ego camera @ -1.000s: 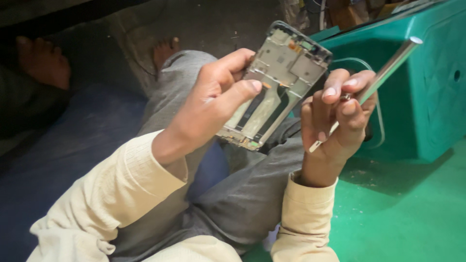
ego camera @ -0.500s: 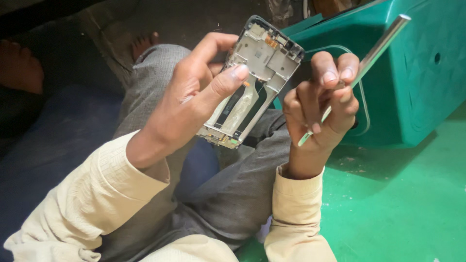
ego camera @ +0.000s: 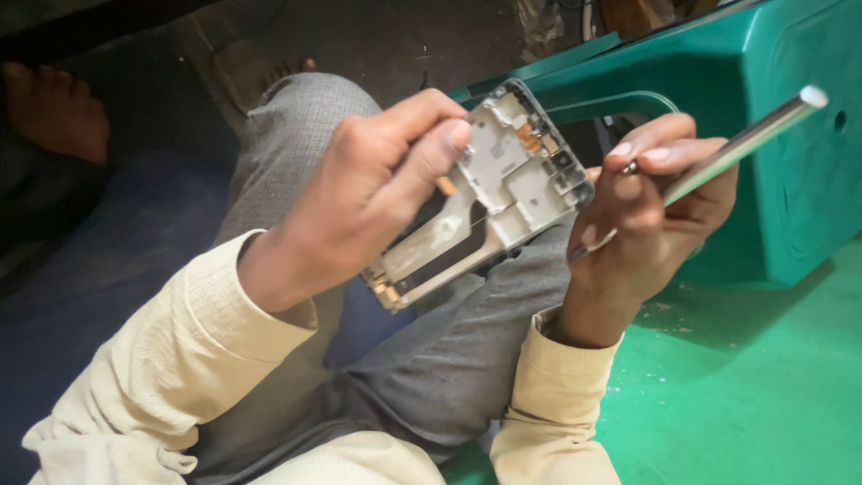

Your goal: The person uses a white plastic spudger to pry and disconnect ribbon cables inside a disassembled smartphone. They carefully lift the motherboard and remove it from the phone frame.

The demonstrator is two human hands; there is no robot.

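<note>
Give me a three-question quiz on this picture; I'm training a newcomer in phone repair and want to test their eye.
1. True or false: the left hand holds the phone frame.
2. What does the right hand grip? A) the metal tool B) a cloth C) nothing
3. What colour is the plastic stool beside the hands?

Key: 1 true; 2 A; 3 green.

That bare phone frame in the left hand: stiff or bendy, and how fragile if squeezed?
The phone frame looks like a thin flat shell, probably light and fairly stiff; the left hand holds it up unsupported without visible sag. Its open cut-outs and small exposed parts suggest it could twist or get damaged under a hard squeeze.
</note>
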